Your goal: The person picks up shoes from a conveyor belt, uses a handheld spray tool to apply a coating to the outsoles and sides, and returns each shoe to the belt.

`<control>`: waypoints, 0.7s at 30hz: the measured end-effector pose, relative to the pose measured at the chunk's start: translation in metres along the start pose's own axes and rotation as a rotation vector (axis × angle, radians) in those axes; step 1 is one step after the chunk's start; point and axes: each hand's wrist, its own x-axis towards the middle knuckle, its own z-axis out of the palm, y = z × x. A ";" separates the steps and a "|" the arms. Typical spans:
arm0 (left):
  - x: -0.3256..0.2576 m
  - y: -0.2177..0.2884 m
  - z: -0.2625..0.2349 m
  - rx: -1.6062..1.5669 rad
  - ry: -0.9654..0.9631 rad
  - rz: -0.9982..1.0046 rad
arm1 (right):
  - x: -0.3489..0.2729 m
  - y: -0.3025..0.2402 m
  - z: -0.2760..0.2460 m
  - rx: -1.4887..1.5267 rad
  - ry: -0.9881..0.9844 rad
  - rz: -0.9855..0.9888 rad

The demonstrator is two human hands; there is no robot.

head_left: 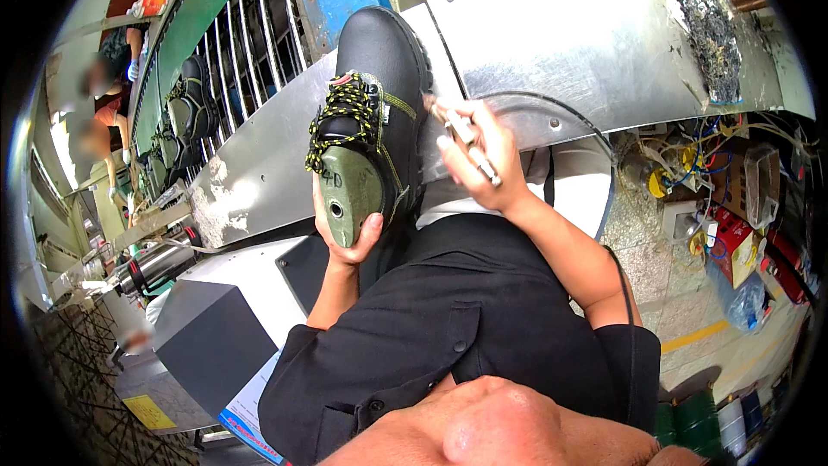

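My left hand (345, 229) grips the heel end of a black boot (384, 69) mounted on a green shoe last (348, 194), with yellow-and-black laces (345, 112) tied across its top. The boot points away from me over a bent metal sheet (586, 43). My right hand (483, 160) holds a small brush (457, 134), its bristle tip touching the boot's right side near the collar.
A conveyor rack of metal bars (250, 43) at upper left carries more black boots (194, 103). Other people (108, 95) work at far left. A grey box (211, 336) sits lower left. Wires, bottles and red containers (733, 233) clutter the right side.
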 end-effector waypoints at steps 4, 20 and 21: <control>0.000 0.002 0.000 -0.012 -0.003 0.002 | -0.014 -0.017 -0.011 0.071 -0.165 0.072; -0.001 -0.007 0.000 -0.028 -0.027 0.081 | 0.050 -0.055 -0.204 0.130 1.130 -0.236; -0.002 -0.008 -0.001 -0.031 -0.024 0.080 | 0.041 -0.050 -0.202 0.099 1.153 -0.124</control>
